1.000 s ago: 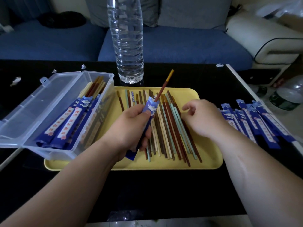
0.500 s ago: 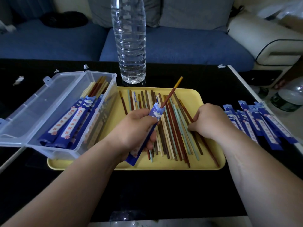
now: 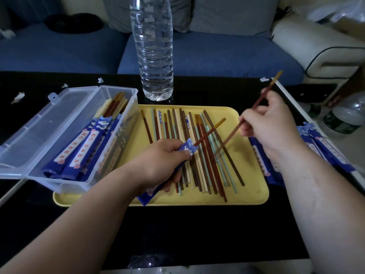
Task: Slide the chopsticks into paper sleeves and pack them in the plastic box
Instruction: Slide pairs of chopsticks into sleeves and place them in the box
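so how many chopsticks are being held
2: first chopstick pokes out of the sleeve in the left hand; second chopstick pinched in the right hand. The sleeve could hide another.

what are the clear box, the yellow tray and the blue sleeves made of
Clear box: see-through, glossy, likely hard plastic; contents show through its walls. Yellow tray: opaque, smooth, matte, probably plastic, cannot be sure. Blue sleeves: thin printed paper by look; they crease and lie flat.

box [image 3: 59, 123] left – chopsticks [image 3: 189, 151] on tray [image 3: 254, 190]
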